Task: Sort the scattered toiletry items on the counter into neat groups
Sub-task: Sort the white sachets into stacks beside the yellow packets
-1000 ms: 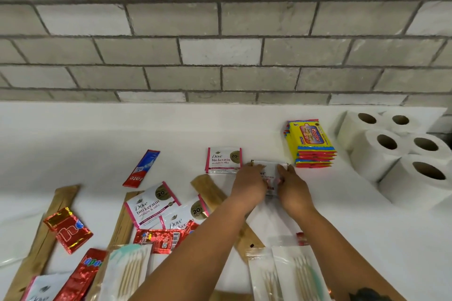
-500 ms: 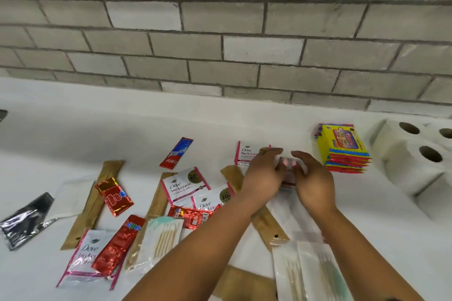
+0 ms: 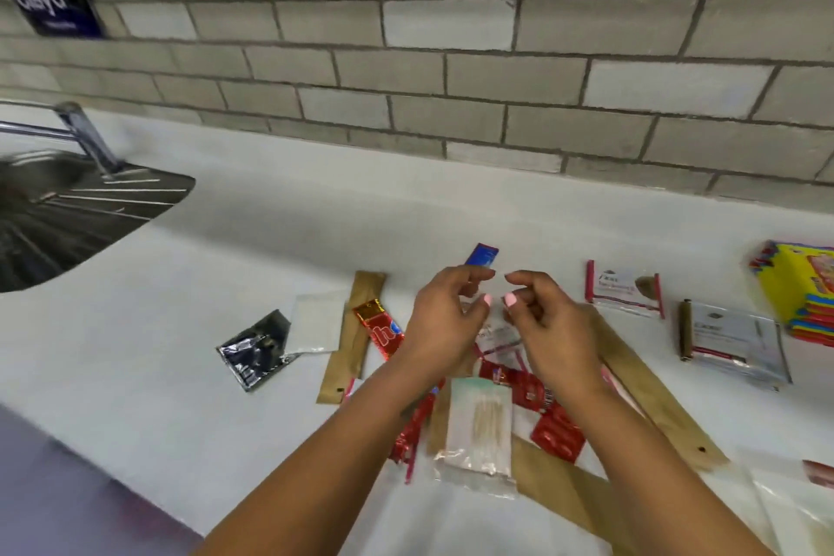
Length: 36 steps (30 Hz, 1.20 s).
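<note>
Fingers loosely curled and holding nothing, the left hand (image 3: 444,321) and right hand (image 3: 548,325) hover side by side above the counter (image 3: 271,239). The scattered sachets (image 3: 496,336) lie directly beneath, the left hand likely nearer the red packet (image 3: 378,327), which lies away from the person.

Both hands, the left (image 3: 444,321) and the right (image 3: 548,325), cover sachets (image 3: 496,336) beneath them, whose print is unreadable. The yellow packets (image 3: 801,289) run off the right edge; the sink (image 3: 67,212) is cut at the left and smeared by motion. A bag (image 3: 794,506) is clipped at the lower right corner.
</note>
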{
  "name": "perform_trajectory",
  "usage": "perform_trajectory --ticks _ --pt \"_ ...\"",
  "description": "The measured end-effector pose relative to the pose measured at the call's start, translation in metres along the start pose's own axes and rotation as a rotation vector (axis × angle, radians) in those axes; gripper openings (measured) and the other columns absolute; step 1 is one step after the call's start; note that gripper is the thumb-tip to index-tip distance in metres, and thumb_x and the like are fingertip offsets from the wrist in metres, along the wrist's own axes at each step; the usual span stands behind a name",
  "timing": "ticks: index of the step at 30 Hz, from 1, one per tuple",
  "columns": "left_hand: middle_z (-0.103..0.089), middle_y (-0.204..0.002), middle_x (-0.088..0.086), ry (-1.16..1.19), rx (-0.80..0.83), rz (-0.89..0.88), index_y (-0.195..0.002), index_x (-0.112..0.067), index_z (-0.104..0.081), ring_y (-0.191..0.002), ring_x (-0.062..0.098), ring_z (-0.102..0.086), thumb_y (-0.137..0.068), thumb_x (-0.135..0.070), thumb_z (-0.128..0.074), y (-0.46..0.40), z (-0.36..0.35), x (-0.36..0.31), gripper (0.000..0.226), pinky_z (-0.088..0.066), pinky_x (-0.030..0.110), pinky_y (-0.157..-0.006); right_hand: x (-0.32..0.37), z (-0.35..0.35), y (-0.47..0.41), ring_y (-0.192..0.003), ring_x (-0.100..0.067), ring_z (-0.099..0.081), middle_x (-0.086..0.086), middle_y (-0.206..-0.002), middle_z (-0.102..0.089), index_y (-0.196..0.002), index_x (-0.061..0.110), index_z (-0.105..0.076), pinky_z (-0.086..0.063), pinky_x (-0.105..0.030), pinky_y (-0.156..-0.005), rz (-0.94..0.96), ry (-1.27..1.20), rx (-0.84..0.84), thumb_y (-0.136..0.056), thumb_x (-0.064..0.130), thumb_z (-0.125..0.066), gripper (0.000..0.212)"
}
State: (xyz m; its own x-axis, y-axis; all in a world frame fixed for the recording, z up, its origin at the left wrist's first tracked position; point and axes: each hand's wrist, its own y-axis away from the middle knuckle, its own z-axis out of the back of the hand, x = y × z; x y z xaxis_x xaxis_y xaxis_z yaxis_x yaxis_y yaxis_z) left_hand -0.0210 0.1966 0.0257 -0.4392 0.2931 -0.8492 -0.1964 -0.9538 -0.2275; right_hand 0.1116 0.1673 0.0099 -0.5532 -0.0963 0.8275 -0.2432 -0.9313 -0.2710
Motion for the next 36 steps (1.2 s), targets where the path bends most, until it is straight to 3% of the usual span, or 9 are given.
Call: perform_trajectory --ticks 4,6,9,15,21,26,30,33,36 --pt "-0.057 -0.108 -0.016 -0.062 -0.080 0.095 -0.112 -0.028 -0.063 -0.103 0.004 -0.057 -0.088 -0.016 -0.060 0.011 0.062 0.038 0.027 -0.049 0.012 -0.070 0.029 -0.059 0.005 -0.088 -0.013 -0.064 0.007 -0.094 -0.068 -0.114 0.028 -0.060 -0.051 -0.029 -0.079 0.041 0.020 0.097 -0.091 0.019 -0.057 0.025" --pt "-0.060 -0.115 -0.011 -0.112 -0.092 0.114 -0.114 -0.026 -0.062 -0.102 0.005 -0.057 -0.087 -0.012 -0.060 0.015 0.091 0.058 0.030 -0.042 0.006 -0.074 0.042 -0.084 0.008 -0.085 -0.012 -0.064 0.008 -0.092 -0.066 -0.114 0.028 -0.060 -0.051 -0.028 -0.075 0.070 0.034 0.149 -0.091 0.018 -0.056 0.026" --pt "-0.060 -0.121 -0.007 -0.159 -0.106 0.185 -0.116 -0.024 -0.062 -0.107 0.009 -0.056 -0.087 -0.012 -0.060 0.020 0.127 0.085 0.032 -0.043 0.017 -0.084 0.061 -0.117 0.012 -0.086 -0.009 -0.063 0.010 -0.096 -0.067 -0.114 0.029 -0.060 -0.050 -0.025 -0.072 0.094 0.060 0.246 -0.091 0.021 -0.056 0.025" --pt "-0.055 -0.127 0.002 -0.372 -0.073 0.385 -0.120 -0.024 -0.058 -0.112 0.016 -0.054 -0.083 -0.007 -0.056 0.017 0.177 0.138 0.041 -0.036 0.018 -0.082 0.082 -0.171 0.016 -0.098 -0.007 -0.059 0.009 -0.111 -0.064 -0.119 0.029 -0.059 -0.048 -0.025 -0.087 0.119 0.105 0.403 -0.090 0.017 -0.056 0.032" --pt "-0.045 -0.133 0.009 -0.712 0.128 0.569 -0.135 -0.017 -0.041 -0.124 0.029 -0.042 -0.075 -0.038 -0.073 0.010 0.197 0.173 0.071 -0.039 0.038 -0.099 0.083 -0.201 0.017 -0.130 -0.013 -0.043 0.007 -0.143 -0.046 -0.138 0.028 -0.044 -0.034 -0.027 -0.105 0.236 0.387 0.610 -0.094 0.027 -0.051 0.046" --pt "-0.044 -0.129 0.011 -0.616 0.098 0.663 -0.131 -0.010 -0.040 -0.120 0.028 -0.047 -0.059 -0.042 -0.085 0.003 0.205 0.180 0.091 -0.044 0.035 -0.095 0.074 -0.215 0.016 -0.143 -0.015 -0.023 0.005 -0.154 -0.030 -0.145 0.028 -0.029 -0.006 -0.048 -0.117 0.265 0.599 0.707 -0.095 0.037 -0.045 0.053" --pt "-0.062 -0.101 0.002 -0.509 0.105 0.659 -0.110 -0.006 -0.055 -0.103 0.022 -0.060 -0.059 -0.037 -0.086 0.003 0.216 0.185 0.067 -0.043 0.025 -0.074 0.073 -0.217 0.015 -0.145 -0.015 -0.019 0.006 -0.155 -0.026 -0.147 0.028 -0.025 0.000 -0.050 -0.117 0.261 0.634 0.703 -0.096 0.041 -0.042 0.055" --pt "-0.068 -0.099 0.005 -0.423 0.119 0.619 -0.100 -0.010 -0.067 -0.098 0.024 -0.064 -0.063 -0.032 -0.082 0.003 0.227 0.182 0.045 -0.047 0.028 -0.078 0.073 -0.217 0.014 -0.144 -0.016 -0.022 0.005 -0.154 -0.029 -0.147 0.027 -0.026 -0.002 -0.048 -0.118 0.246 0.615 0.699 -0.097 0.042 -0.040 0.054" --pt "-0.067 -0.082 0.009 -0.194 0.033 0.611 -0.076 -0.016 -0.066 -0.079 0.025 -0.063 -0.057 -0.019 -0.076 0.000 0.242 0.175 0.022 -0.050 0.030 -0.072 0.076 -0.218 0.013 -0.133 -0.017 -0.040 0.002 -0.144 -0.045 -0.142 0.024 -0.037 -0.022 -0.035 -0.113 0.161 0.411 0.649 -0.097 0.039 -0.042 0.047"
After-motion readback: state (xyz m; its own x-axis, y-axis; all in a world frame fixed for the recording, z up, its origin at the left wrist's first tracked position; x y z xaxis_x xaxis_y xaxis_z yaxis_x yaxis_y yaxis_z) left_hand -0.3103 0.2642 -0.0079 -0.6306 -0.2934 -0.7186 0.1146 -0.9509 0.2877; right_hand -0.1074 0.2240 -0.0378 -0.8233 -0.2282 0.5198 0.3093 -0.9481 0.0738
